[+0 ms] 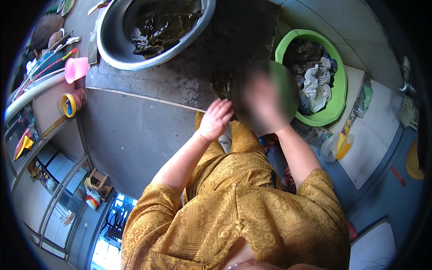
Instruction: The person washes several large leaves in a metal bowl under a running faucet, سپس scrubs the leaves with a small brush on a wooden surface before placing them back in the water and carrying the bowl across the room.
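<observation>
My left hand (pixel 216 119) is at the front edge of a dark stone-like slab (pixel 175 85), its fingers bent together at a strip of dark wet cloth (pixel 220 84). The cloth lies on the slab and reaches its edge; how much of it is in the fingers is hard to see. Close by on the right, my right hand (pixel 264 101) is smeared by a round blur that hides its fingers and whatever they touch. A big grey basin (pixel 106 49) at the far left of the slab holds dark wet cloth in water.
A green tub (pixel 338 101) of crumpled clothes stands on the right, beside a tap (pixel 406 83) on the wall. Farther left are a pink cup (pixel 76 69) and a yellow bucket (pixel 73 104). A plastic bag with something yellow (pixel 344 146) lies below the tub.
</observation>
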Available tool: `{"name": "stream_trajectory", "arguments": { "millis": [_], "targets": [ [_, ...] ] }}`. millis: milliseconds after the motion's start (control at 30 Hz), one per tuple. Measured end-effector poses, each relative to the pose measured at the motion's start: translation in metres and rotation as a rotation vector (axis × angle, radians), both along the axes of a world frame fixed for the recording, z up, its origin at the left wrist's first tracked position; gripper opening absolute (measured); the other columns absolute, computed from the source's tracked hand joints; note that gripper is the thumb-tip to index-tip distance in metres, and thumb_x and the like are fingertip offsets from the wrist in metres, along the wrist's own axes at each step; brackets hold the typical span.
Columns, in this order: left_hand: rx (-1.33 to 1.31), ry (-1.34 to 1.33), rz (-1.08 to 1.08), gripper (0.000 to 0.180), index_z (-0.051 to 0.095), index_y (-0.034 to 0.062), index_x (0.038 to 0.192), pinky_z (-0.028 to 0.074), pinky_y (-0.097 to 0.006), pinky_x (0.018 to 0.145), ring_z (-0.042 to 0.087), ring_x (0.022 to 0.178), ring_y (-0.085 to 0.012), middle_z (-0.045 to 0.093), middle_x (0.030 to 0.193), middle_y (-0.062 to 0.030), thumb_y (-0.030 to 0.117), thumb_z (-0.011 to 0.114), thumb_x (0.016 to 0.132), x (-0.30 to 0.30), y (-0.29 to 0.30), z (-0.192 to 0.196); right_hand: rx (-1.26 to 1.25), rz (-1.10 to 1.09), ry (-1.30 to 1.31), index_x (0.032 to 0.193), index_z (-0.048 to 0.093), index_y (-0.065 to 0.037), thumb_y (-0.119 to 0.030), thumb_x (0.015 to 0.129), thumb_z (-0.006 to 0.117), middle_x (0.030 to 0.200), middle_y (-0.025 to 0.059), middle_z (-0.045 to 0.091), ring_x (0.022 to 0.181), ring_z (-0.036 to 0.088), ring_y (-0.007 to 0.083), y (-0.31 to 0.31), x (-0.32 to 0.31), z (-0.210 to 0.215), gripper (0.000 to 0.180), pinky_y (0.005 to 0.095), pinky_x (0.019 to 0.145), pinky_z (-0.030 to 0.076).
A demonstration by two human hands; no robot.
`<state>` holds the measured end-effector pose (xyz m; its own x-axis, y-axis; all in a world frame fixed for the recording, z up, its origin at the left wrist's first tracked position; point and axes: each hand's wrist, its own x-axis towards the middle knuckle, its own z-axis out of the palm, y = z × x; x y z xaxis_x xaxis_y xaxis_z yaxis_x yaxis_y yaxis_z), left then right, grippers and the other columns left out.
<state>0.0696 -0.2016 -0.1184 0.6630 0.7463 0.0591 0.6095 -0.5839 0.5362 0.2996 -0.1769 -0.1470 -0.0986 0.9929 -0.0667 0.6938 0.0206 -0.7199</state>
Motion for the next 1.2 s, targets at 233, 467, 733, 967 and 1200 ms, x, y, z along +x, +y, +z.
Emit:
{"name": "stream_trajectory", "arguments": {
  "millis": [233, 467, 733, 967, 1200],
  "targets": [
    [-0.195, 0.265, -0.085, 0.064, 0.041, 0.0054, 0.145, 0.023, -0.043, 0.119, 0.030, 0.144, -0.0251, 0.035, 0.154, -0.0088, 0.012, 0.055, 0.084, -0.008, -0.042, 0.002, 0.135, 0.503, -0.212, 0.135, 0.056, -0.037, -0.049, 0.089, 0.059, 0.128, 0.0065, 0.054, 0.105, 0.056, 0.0256, 0.072, -0.050, 0.001, 0.047, 0.0417, 0.091, 0.045],
    [-0.196, 0.205, -0.126, 0.062, 0.045, 0.0044, 0.143, 0.024, -0.044, 0.118, 0.034, 0.142, -0.0260, 0.038, 0.152, -0.0093, 0.012, 0.056, 0.083, -0.025, -0.045, -0.002, 0.032, 0.515, -0.254, 0.139, 0.052, -0.032, -0.044, 0.088, 0.061, 0.122, 0.0048, 0.050, 0.096, 0.057, 0.0238, 0.057, -0.075, 0.045, 0.053, 0.0431, 0.084, 0.046],
    [-0.014, 0.099, -0.261, 0.053, 0.053, 0.0010, 0.134, 0.029, -0.043, 0.117, 0.040, 0.137, -0.0285, 0.047, 0.144, -0.0141, 0.016, 0.051, 0.083, -0.016, -0.023, -0.010, 0.235, 0.152, -0.378, 0.131, 0.060, -0.029, -0.043, 0.090, 0.060, 0.123, 0.0065, 0.052, 0.098, 0.057, 0.0268, 0.111, -0.054, 0.015, 0.043, 0.0421, 0.084, 0.046],
    [0.062, -0.052, -0.271, 0.035, 0.067, 0.0058, 0.110, 0.043, -0.045, 0.105, 0.056, 0.117, -0.0289, 0.060, 0.115, -0.0110, 0.017, 0.062, 0.078, -0.019, -0.008, -0.019, 0.254, 0.496, -0.265, 0.131, 0.058, -0.032, -0.050, 0.092, 0.055, 0.122, 0.0074, 0.051, 0.098, 0.057, 0.0259, 0.051, -0.059, 0.014, 0.044, 0.0442, 0.086, 0.046],
    [0.156, -0.139, -0.423, 0.022, 0.066, 0.0042, 0.101, 0.054, -0.040, 0.090, 0.065, 0.102, -0.0293, 0.065, 0.101, -0.0118, 0.013, 0.070, 0.081, -0.001, 0.038, 0.005, 0.127, -0.176, 0.057, 0.120, 0.069, -0.020, -0.043, 0.086, 0.068, 0.114, 0.0112, 0.061, 0.105, 0.060, 0.0301, 0.127, -0.031, -0.016, 0.042, 0.0387, 0.090, 0.050]
  ]
}}
